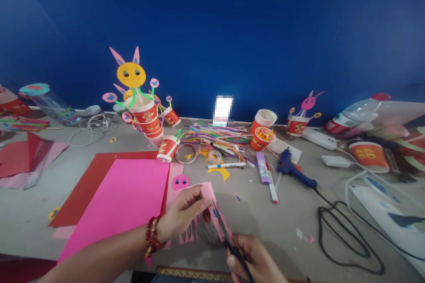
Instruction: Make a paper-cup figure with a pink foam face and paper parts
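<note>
My left hand, with a red bead bracelet at the wrist, pinches a piece of light pink paper between thumb and fingers. A blue mark shows on that paper. My right hand is closed round the handles of black scissors, whose blades lie along the pink paper, pointing up and left. Below my left hand lies a light pink sheet with cut-out gaps. Just above the hand is a bright pink paper disc with eyes. A large bright pink sheet rests on a red sheet to the left.
Stacked red paper cups bear a yellow paper face at back left. Coloured pipe cleaners are heaped at the centre back. A blue glue gun with a looped black cord, a purple glue stick and a plastic bottle are on the right.
</note>
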Available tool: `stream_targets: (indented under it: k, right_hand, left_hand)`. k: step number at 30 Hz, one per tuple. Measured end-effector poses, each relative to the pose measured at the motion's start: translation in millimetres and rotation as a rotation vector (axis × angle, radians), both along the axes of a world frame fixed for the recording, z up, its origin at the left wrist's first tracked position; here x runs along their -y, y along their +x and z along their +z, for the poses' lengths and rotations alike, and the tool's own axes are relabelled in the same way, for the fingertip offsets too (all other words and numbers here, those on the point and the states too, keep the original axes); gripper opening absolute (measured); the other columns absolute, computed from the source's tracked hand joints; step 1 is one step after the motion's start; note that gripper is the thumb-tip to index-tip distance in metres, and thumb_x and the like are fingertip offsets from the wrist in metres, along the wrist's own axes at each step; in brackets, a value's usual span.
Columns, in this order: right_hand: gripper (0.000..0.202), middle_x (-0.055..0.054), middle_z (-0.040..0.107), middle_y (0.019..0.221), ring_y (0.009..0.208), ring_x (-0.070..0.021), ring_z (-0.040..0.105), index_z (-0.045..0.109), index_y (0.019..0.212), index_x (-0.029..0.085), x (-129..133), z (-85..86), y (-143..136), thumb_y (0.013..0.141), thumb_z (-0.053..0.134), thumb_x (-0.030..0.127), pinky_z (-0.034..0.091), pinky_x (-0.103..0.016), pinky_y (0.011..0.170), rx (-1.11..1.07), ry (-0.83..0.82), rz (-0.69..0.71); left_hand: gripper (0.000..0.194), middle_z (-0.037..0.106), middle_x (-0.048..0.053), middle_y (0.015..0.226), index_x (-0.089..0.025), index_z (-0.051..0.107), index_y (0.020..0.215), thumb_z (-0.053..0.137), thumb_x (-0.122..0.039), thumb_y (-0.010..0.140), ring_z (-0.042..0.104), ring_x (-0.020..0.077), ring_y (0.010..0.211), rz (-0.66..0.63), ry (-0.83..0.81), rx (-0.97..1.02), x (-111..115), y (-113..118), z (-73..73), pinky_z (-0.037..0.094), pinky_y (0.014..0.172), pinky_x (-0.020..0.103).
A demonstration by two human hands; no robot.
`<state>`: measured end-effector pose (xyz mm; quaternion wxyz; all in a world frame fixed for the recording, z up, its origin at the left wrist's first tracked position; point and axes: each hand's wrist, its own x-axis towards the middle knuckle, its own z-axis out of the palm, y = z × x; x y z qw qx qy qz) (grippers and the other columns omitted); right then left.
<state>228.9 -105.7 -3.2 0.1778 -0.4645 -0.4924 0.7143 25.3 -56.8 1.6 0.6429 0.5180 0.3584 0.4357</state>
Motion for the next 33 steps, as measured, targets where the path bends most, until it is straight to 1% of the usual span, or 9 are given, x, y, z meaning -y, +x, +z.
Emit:
stream_targets:
  k: [5, 10, 13, 17, 21, 26, 29, 33]
  right_hand:
    - [0.053, 0.010, 0.033, 0.043, 0.035, -0.0055, 0.039, 0.040, 0.060, 0.022, 2, -1.2, 2, 0.064, 0.064, 0.069, 0.021, -0.019, 0.037, 0.001, -0.002, -0.011]
    - [0.051, 0.011, 0.034, 0.044, 0.036, -0.0057, 0.039, 0.040, 0.061, 0.022, 3, -5.1, 4, 0.069, 0.063, 0.066, 0.023, -0.018, 0.039, -0.027, 0.005, -0.001]
    - [0.051, 0.011, 0.031, 0.043, 0.035, -0.0054, 0.037, 0.038, 0.059, 0.022, 3, -4.8, 4, 0.069, 0.063, 0.065, 0.022, -0.018, 0.038, -0.019, -0.009, -0.005]
    - [0.053, 0.012, 0.030, 0.041, 0.034, -0.0058, 0.039, 0.039, 0.060, 0.022, 2, -4.2, 4, 0.065, 0.063, 0.069, 0.021, -0.018, 0.037, -0.005, 0.000, 0.019]
    - [0.057, 0.012, 0.028, 0.041, 0.034, -0.0059, 0.037, 0.038, 0.060, 0.023, 2, -8.5, 5, 0.064, 0.062, 0.074, 0.022, -0.019, 0.037, -0.020, 0.001, 0.027]
    - [0.059, 0.011, 0.032, 0.042, 0.035, -0.0060, 0.039, 0.040, 0.062, 0.022, 4, -12.9, 7, 0.063, 0.061, 0.077, 0.021, -0.019, 0.038, -0.029, 0.017, 0.030]
    - [0.057, 0.011, 0.032, 0.042, 0.036, -0.0061, 0.039, 0.040, 0.061, 0.022, 3, -11.3, 6, 0.064, 0.062, 0.075, 0.020, -0.019, 0.037, -0.019, 0.006, 0.023]
    - [0.057, 0.011, 0.032, 0.042, 0.036, -0.0059, 0.038, 0.039, 0.060, 0.022, 2, -5.0, 4, 0.063, 0.063, 0.074, 0.020, -0.019, 0.038, -0.016, -0.008, 0.029]
  left_hand:
    - [0.029, 0.058, 0.001, 0.072, -0.014, 0.061, 0.082, 0.057, -0.041, 0.092, 0.057, 0.0125, 0.065, 0.011, 0.026, -0.034, 0, 0, 2.2, 0.045, 0.063, 0.023]
    - [0.029, 0.058, 0.002, 0.072, -0.013, 0.062, 0.085, 0.057, -0.041, 0.092, 0.057, 0.0124, 0.065, 0.005, 0.021, -0.031, 0, 0, 3.6, 0.045, 0.062, 0.023]
    - [0.030, 0.058, 0.002, 0.070, -0.014, 0.062, 0.084, 0.057, -0.042, 0.092, 0.056, 0.0121, 0.063, -0.001, 0.012, -0.019, 0, 1, 3.7, 0.046, 0.060, 0.022]
    - [0.032, 0.058, 0.001, 0.069, -0.014, 0.061, 0.078, 0.060, -0.044, 0.089, 0.057, 0.0119, 0.061, 0.023, 0.003, -0.004, -1, 2, 5.8, 0.046, 0.057, 0.022]
    - [0.033, 0.058, 0.000, 0.068, -0.015, 0.058, 0.074, 0.061, -0.044, 0.089, 0.056, 0.0112, 0.061, 0.031, 0.015, -0.006, -2, 3, 8.5, 0.046, 0.058, 0.022]
    - [0.036, 0.057, -0.001, 0.065, -0.017, 0.052, 0.068, 0.061, -0.045, 0.088, 0.054, 0.0105, 0.058, 0.039, 0.017, 0.003, -2, 4, 10.7, 0.044, 0.055, 0.021]
    - [0.037, 0.057, -0.001, 0.065, -0.017, 0.052, 0.067, 0.062, -0.046, 0.088, 0.054, 0.0106, 0.057, 0.042, 0.010, 0.004, -1, 4, 10.8, 0.043, 0.055, 0.022]
    - [0.037, 0.055, -0.001, 0.064, -0.017, 0.052, 0.067, 0.062, -0.046, 0.088, 0.053, 0.0105, 0.057, 0.035, 0.012, 0.003, -2, 4, 10.3, 0.043, 0.055, 0.022]
